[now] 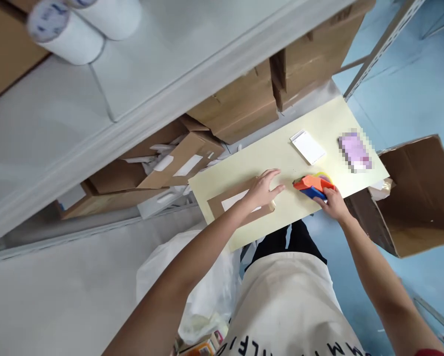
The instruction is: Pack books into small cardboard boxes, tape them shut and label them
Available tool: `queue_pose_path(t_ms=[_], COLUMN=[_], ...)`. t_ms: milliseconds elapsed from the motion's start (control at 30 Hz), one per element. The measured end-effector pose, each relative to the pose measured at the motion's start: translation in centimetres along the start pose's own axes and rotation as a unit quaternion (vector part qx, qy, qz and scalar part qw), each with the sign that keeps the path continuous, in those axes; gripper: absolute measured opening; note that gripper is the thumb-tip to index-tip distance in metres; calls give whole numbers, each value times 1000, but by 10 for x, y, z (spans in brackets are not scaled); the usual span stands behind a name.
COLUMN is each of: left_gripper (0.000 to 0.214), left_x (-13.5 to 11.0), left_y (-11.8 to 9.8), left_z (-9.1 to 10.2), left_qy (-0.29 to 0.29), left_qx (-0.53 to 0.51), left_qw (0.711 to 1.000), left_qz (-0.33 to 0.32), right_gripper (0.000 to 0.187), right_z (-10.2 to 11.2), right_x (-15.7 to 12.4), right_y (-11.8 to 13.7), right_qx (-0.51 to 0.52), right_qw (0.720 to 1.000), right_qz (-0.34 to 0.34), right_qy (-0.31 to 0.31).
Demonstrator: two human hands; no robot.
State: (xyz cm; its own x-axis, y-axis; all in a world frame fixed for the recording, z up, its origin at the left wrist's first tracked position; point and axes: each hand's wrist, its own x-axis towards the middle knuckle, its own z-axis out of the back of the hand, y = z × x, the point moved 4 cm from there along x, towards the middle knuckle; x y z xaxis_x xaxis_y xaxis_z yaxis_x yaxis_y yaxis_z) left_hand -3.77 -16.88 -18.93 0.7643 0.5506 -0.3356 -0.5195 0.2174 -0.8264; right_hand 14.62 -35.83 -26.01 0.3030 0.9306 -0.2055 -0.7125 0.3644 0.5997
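My right hand is closed on an orange and blue tape dispenser, with a roll of yellowish tape partly showing behind it. The dispenser is at the right part of the pale yellow tabletop. To its left, a flat brown cardboard box with a white label lies near the front edge. My left hand is over the right end of this box, thumb and fingers apart. That hand and forearm hide part of the label and box. A small piece of tape seems to show at the box's right end.
A white pad and a blurred purple item lie farther back on the table. An open carton stands on the right. Shelves with cardboard boxes and white rolls run along the left. A white plastic bag is below.
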Motion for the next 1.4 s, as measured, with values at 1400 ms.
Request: queue_pose_path(t_ms=[1400], left_gripper=[10], left_x=[77], left_y=[47], left_z=[-32], left_qy=[418], left_qx=[522], left_qw=[728], left_qz=[153], right_gripper=[61], right_z=[-142], right_x=[-107], right_y=[66], right_qx=[730], right_qw=[508], right_qz=[-411], right_qy=[200])
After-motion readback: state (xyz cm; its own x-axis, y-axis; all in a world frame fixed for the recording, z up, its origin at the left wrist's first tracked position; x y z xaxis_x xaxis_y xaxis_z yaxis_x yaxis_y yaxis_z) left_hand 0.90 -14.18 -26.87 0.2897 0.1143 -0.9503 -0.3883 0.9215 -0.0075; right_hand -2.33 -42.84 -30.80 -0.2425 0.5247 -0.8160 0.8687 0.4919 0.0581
